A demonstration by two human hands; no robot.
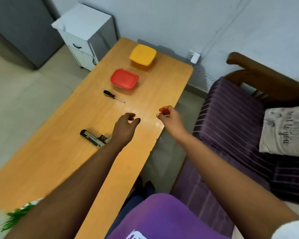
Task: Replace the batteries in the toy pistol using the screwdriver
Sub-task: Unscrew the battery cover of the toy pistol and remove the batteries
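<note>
On the wooden table (59,161) before us lay the toy pistol (93,138), black and pale yellow, on its side near the table's middle, its grip end hidden under our left wrist. We held our left hand (124,128) above the tabletop just right of the pistol, fingers loosely curled and a little apart, gripping nothing and not touching the toy. Our right hand (169,119) hovered over the table's right edge, well apart from the pistol, its fingers (162,110) curled in toward the thumb; a thin pale sliver showed at the fingertips, but we could not tell whether it was something pinched or only glare. Farther along the table, beyond both hands, the screwdriver (113,96) lay flat and untouched, its black and yellow handle pointing left and its metal shaft pointing right. Just past it sat a red-lidded container (124,78), and beyond that a yellow container (143,55), both closed, the two near each other but apart. Off the table's far end stood a white cabinet (85,31) against the wall. To our right a purple striped sofa (231,118) carried a printed cushion (286,130). Green leaves (16,216) showed at the lower left corner.
</note>
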